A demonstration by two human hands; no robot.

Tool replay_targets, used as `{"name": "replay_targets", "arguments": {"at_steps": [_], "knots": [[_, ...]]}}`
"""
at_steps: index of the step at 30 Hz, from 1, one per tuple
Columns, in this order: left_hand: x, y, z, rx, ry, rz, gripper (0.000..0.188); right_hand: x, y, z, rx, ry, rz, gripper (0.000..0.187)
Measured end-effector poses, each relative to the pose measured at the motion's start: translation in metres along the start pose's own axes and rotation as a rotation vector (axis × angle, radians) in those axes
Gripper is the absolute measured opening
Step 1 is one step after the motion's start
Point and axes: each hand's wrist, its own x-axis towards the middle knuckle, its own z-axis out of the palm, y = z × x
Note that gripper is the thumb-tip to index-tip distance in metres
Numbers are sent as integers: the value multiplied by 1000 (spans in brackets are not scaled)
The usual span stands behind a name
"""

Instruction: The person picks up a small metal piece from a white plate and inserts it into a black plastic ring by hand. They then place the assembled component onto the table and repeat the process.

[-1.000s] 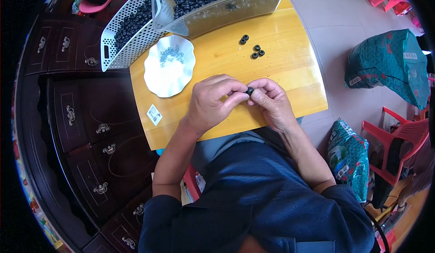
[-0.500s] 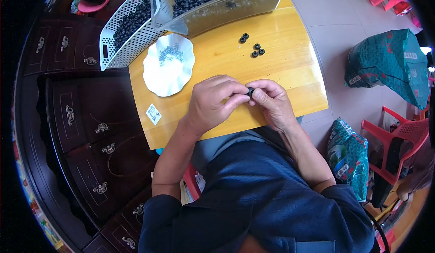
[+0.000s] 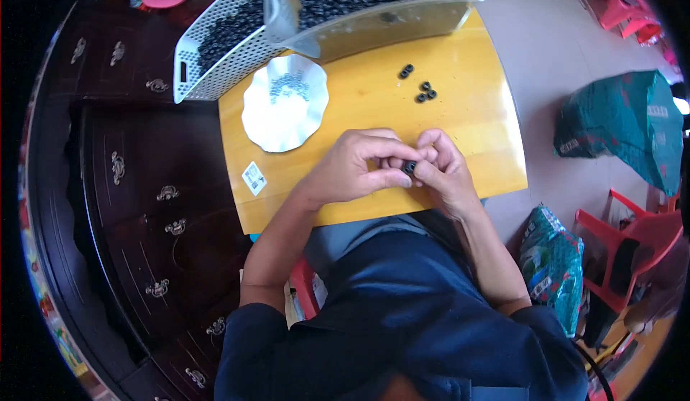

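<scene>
A small black ring-shaped part (image 3: 410, 167) is pinched between my two hands over the near side of the yellow wooden table (image 3: 345, 106). My left hand (image 3: 359, 162) has its thumb and fingertips against the part from the left. From the right, my right hand (image 3: 447, 174) grips it with a bent thumb and curled fingers. Several like black parts lie loose beyond the hands, one group (image 3: 427, 93) nearer and a pair (image 3: 407, 71) farther off. A wavy-edged white plate (image 3: 277, 134) carries a pile of tiny clear pieces (image 3: 290, 88).
At the table's far edge stand a clear plastic bin (image 3: 388, 34) and a white perforated basket (image 3: 188, 49), both holding many black parts. A white label (image 3: 254, 178) lies at left. Dark drawers (image 3: 136, 185) flank the table; green bags (image 3: 611, 124) and red chairs (image 3: 632, 250) are at right.
The whole view has shifted, moving the table and bins slightly right and down. My left fingers have spread and shifted around the black part, and its hole now faces up more.
</scene>
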Motion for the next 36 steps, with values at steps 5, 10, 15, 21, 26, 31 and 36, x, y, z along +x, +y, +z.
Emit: {"name": "replay_targets", "arguments": {"at_steps": [5,10,15,21,26,31,36], "knots": [[-3,-6,10,-79,24,50,24,-6,0,-4,-1,4,20,27],[-13,-5,7,0,52,73,23,-5,8,-2,38,-34,15,36],[-16,-5,9,-55,110,71,20,-3,10,1,-2,-3,26,36],[-25,-7,6,-96,153,85,22,-1,1,13,-21,0,68,30],[-32,-17,14,-434,236,63,31,14,-35,24,-310,16,-73,20],[-55,-47,23,-161,166,44,22,49,-80,80,-746,-56,-188,8],[-66,-51,23,-15,108,89,18,125,-101,166,-1243,-387,-663,11]]}}
